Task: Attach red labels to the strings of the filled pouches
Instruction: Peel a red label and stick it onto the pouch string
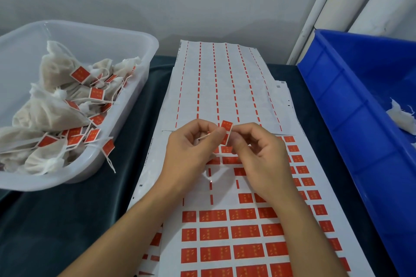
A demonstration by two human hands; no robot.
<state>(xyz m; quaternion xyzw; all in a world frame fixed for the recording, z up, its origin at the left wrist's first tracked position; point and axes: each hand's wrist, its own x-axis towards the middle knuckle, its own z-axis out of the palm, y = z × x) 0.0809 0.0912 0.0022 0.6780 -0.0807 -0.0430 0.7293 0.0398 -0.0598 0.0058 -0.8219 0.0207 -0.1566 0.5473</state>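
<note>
Red label (226, 129) upright, folded around white string (203, 136); tagged filled pouches (48, 108) piled left.

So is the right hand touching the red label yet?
Touching. The head view shows the right hand pinching the red label at its fingertips.

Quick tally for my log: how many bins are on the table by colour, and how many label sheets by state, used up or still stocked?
Clear plastic bin: 1
Blue plastic bin: 1
Stripped white label sheet: 1
Sheet still carrying red labels: 1
Total: 4
</note>
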